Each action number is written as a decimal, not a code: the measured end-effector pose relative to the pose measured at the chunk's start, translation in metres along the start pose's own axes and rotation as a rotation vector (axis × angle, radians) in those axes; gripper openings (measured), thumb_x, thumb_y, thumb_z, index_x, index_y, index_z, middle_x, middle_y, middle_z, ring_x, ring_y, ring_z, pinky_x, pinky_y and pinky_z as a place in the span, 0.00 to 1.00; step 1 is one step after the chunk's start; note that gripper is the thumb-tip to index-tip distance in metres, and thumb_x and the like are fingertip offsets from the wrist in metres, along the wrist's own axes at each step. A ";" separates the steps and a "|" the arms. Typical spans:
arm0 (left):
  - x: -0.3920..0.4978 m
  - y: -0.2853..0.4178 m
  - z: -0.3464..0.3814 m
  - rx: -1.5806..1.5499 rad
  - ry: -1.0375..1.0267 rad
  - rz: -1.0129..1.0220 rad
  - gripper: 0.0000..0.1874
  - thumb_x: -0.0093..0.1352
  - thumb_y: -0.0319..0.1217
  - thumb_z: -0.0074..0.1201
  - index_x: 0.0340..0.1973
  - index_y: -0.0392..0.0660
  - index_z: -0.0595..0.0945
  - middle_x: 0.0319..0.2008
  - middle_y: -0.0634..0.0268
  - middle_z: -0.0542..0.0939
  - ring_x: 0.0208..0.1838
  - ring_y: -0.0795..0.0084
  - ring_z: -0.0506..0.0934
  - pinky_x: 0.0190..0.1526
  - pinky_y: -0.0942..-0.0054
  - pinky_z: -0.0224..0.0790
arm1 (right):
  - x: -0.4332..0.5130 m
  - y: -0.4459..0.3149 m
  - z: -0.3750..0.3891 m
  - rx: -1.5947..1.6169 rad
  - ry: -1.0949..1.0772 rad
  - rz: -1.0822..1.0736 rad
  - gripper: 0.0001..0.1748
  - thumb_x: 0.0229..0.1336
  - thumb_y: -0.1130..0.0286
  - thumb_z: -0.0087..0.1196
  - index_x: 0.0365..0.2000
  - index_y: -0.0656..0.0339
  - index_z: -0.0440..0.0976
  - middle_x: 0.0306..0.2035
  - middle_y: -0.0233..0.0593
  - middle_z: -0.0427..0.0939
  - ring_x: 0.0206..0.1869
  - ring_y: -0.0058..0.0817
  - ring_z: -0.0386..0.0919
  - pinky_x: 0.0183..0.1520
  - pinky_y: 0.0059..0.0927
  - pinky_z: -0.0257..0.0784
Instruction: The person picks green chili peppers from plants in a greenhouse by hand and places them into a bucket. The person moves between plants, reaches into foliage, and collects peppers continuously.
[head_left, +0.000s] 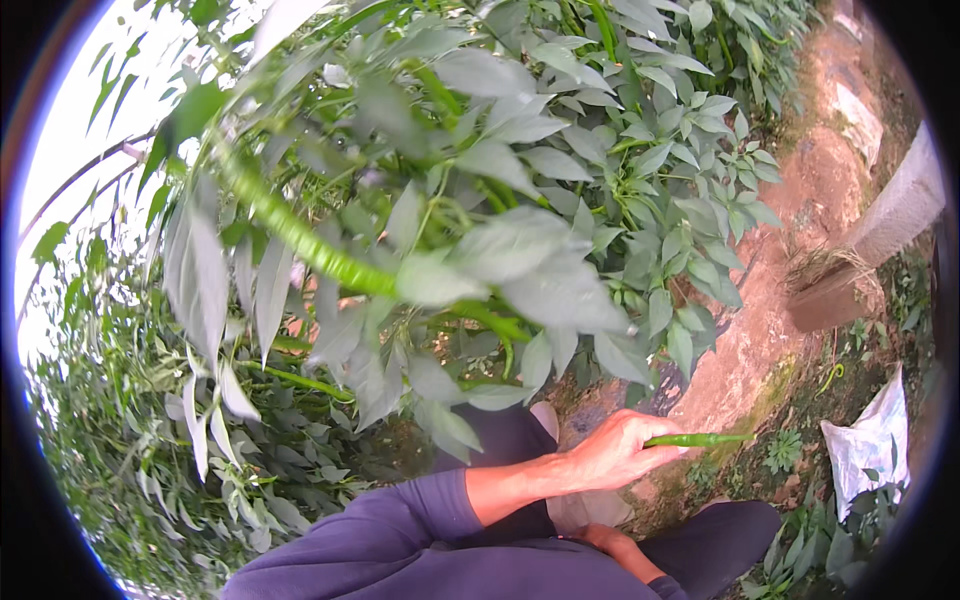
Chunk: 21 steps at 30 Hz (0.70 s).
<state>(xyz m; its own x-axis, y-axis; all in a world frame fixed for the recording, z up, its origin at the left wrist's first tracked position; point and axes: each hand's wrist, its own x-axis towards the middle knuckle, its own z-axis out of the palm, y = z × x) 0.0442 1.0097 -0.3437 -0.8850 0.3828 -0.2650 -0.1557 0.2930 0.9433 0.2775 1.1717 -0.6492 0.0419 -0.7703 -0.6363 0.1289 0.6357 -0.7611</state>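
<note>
My left hand reaches across my body to the right, pinching a slender green chili pepper that points outward. Low at my waist, my right hand is partly hidden behind my shirt, and its fingers cannot be made out. Just beyond it, between my legs, lies a pale object that I cannot identify. Ahead of me is a leafy chili plant. A long wrinkled green chili hangs among its leaves close to the camera, and a thinner chili shows lower down.
Along the right runs a bare earth path. A concrete post stands beside it. A crumpled white plastic bag lies at the right, near low weeds. A small curled green chili rests on the ground. Dense foliage fills the left.
</note>
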 end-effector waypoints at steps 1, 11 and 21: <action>-0.003 0.002 0.000 -0.042 -0.015 0.046 0.12 0.76 0.32 0.60 0.50 0.39 0.87 0.27 0.62 0.83 0.28 0.78 0.79 0.32 0.71 0.73 | 0.001 -0.003 -0.006 -0.060 0.066 0.045 0.33 0.66 0.41 0.53 0.60 0.53 0.79 0.59 0.49 0.82 0.65 0.47 0.77 0.67 0.45 0.69; -0.063 0.026 -0.024 -0.028 0.045 0.404 0.08 0.72 0.27 0.62 0.44 0.38 0.87 0.27 0.60 0.83 0.28 0.72 0.78 0.31 0.67 0.70 | -0.042 -0.117 -0.043 -0.164 0.742 0.154 0.28 0.61 0.50 0.62 0.54 0.58 0.82 0.46 0.52 0.87 0.49 0.50 0.85 0.53 0.48 0.79; -0.187 0.027 -0.097 -0.219 0.920 0.398 0.11 0.76 0.34 0.63 0.36 0.38 0.87 0.20 0.76 0.76 0.25 0.88 0.68 0.25 0.79 0.58 | -0.107 -0.298 -0.076 0.150 1.112 -0.272 0.17 0.65 0.66 0.63 0.48 0.69 0.84 0.39 0.50 0.88 0.40 0.31 0.87 0.47 0.33 0.80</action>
<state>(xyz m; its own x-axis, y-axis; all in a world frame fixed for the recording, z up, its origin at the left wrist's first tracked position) 0.1629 0.8607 -0.2488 -0.8694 -0.4299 0.2437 0.2276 0.0895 0.9696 0.1590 1.0689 -0.3640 -0.8915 -0.3642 -0.2693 0.1188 0.3857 -0.9149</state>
